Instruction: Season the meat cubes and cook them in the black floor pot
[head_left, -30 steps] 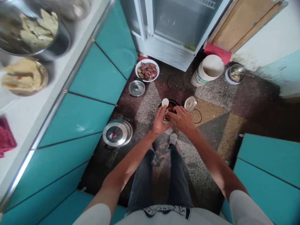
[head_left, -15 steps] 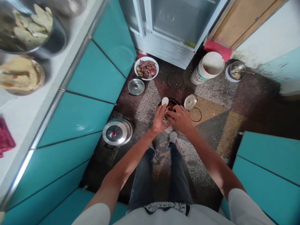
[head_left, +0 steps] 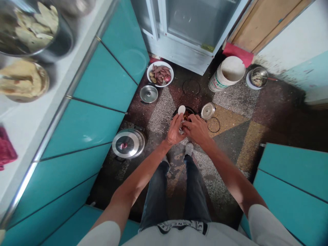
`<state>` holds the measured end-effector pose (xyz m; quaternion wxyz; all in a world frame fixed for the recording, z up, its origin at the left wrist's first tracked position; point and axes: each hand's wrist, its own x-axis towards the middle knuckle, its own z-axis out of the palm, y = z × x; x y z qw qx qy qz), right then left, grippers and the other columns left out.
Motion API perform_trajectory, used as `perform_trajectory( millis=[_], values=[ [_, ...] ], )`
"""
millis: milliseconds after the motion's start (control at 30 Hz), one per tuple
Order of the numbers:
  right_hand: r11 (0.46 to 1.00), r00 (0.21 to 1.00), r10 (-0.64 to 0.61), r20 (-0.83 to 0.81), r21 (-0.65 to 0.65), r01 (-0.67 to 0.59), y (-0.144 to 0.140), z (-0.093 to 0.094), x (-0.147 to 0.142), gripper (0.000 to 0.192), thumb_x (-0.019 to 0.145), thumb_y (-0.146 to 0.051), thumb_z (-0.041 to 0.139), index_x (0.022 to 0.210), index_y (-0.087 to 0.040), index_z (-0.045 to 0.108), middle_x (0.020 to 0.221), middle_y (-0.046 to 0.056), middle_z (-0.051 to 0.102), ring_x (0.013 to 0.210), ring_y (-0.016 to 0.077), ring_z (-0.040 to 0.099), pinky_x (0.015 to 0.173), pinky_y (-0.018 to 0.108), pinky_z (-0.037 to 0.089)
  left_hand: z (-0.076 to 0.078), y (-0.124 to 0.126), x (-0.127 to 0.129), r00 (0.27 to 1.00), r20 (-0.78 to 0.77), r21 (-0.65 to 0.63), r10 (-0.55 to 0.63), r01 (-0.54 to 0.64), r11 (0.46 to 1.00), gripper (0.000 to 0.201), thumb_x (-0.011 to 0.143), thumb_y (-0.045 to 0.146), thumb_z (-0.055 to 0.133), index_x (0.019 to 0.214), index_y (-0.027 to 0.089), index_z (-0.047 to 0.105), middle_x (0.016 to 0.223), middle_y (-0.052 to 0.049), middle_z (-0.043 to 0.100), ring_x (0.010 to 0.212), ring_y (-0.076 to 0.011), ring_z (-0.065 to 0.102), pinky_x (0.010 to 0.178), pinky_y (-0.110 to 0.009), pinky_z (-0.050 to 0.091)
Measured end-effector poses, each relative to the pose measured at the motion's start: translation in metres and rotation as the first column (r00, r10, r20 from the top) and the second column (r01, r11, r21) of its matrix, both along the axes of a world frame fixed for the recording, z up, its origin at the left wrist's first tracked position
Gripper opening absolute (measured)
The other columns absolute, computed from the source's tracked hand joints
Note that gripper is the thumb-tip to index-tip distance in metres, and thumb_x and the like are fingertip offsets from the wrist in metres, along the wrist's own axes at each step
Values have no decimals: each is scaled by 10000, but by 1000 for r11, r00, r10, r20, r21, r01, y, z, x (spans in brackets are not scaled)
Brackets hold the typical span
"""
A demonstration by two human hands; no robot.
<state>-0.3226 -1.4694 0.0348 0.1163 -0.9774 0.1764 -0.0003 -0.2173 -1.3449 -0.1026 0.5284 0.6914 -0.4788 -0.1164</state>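
My left hand is wrapped round a small clear jar. A white round lid stands up at this hand's fingertips; whether it is joined to the jar I cannot tell. The fingers of my right hand are pinched together at the jar's mouth, and what they hold is hidden. Beyond both hands, on the floor, is a dark round pot with small reddish-brown pieces in it, partly covered by my fingers. Right of the pot lie a round metal lid and a thin black ring.
A lidded steel pot, another metal lid and a white bowl of sweet potatoes stand along the teal cabinets. A white bucket and a small bowl are at the far right. Flatbreads lie on the counter.
The white lid has shifted slightly right. My right fingers have moved a little at the jar's mouth; otherwise both hands stay in place.
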Motion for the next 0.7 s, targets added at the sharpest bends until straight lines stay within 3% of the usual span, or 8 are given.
perform_trajectory(
  millis=[100, 200, 300, 400, 533, 700],
  values=[
    [997, 995, -12, 94, 78, 5, -1, -2, -7, 172, 1084, -264, 718, 1120, -267, 886, 1205, 126, 724, 1126, 303, 624, 935, 430, 537, 3, 1, 0, 1000, -22, -13, 21, -21, 1000, 1011, 918, 363, 826, 1792, 228, 335, 1687, -214, 515, 1510, -341, 615, 1265, -559, 576],
    [966, 955, -99, 278, 259, 25, -1, -11, -16, 174, 1059, -245, 732, 1140, -290, 879, 1206, 105, 727, 1144, 289, 670, 998, 449, 576, 7, 2, 1, 999, -29, -48, 36, -37, 998, 951, 965, 409, 802, 1779, 206, 355, 1633, -209, 559, 1443, -328, 644, 1254, -554, 587],
    [881, 873, -260, 413, 472, 39, -1, -23, -25, 157, 1015, -243, 757, 1112, -293, 870, 1187, 78, 741, 1123, 262, 721, 1028, 446, 608, 8, 2, 2, 998, -26, -72, 50, -51, 996, 920, 982, 437, 804, 1765, 200, 383, 1599, -207, 582, 1391, -317, 668, 1241, -525, 601],
    [800, 811, -405, 422, 594, 91, -4, -34, -36, 127, 988, -276, 766, 1079, -272, 854, 1152, 70, 765, 1083, 246, 742, 995, 421, 619, 7, 2, 1, 997, -22, -67, 71, -72, 995, 949, 956, 403, 838, 1767, 219, 380, 1568, -198, 595, 1381, -316, 675, 1237, -522, 607],
    [767, 759, -531, 378, 596, 239, -17, -57, -51, 158, 984, -362, 754, 1050, -245, 835, 1079, 76, 804, 1019, 250, 744, 975, 420, 603, 5, 7, 1, 995, -31, -66, 92, -94, 993, 978, 931, 357, 847, 1770, 232, 359, 1556, -188, 571, 1341, -301, 689, 1207, -524, 621],
    [764, 745, -592, 309, 509, 396, -42, -103, -47, 261, 953, -414, 716, 1052, -211, 846, 1063, 122, 813, 1035, 291, 730, 1028, 480, 584, 10, 18, 5, 991, -31, -44, 129, -131, 990, 1020, 908, 378, 880, 1770, 225, 357, 1480, -179, 613, 1372, -324, 665, 1238, -531, 587]
  ],
)
